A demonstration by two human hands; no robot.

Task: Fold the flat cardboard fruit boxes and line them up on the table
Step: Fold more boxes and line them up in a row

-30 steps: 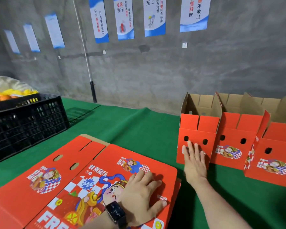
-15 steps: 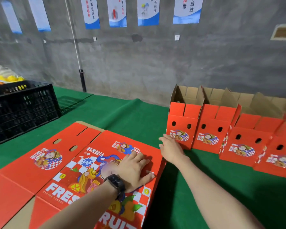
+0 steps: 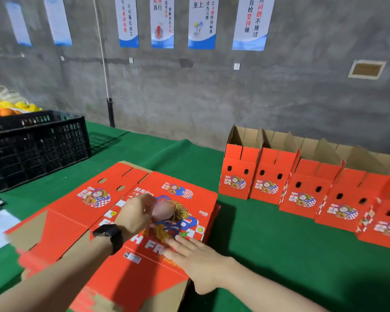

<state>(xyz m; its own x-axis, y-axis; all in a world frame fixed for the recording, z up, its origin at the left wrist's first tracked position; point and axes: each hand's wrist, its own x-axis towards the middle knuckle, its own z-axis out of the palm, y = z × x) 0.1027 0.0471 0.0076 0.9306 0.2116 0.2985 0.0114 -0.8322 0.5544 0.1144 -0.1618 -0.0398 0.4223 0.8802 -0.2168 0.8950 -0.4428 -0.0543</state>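
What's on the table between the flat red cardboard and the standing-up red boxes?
Just bare green tablecloth, partly in shadow, lies between the flat cardboard and the nearest folded box. The head view shows it.

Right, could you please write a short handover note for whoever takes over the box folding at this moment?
Right hand: open, lying flat on the top flat box of the stack at the near table edge.
Left hand: over the same box, blurred; grip unclear.
Done: at least five folded boxes stand in a row on the green table, to the right.
Left: fold the flat boxes and add them to the row.
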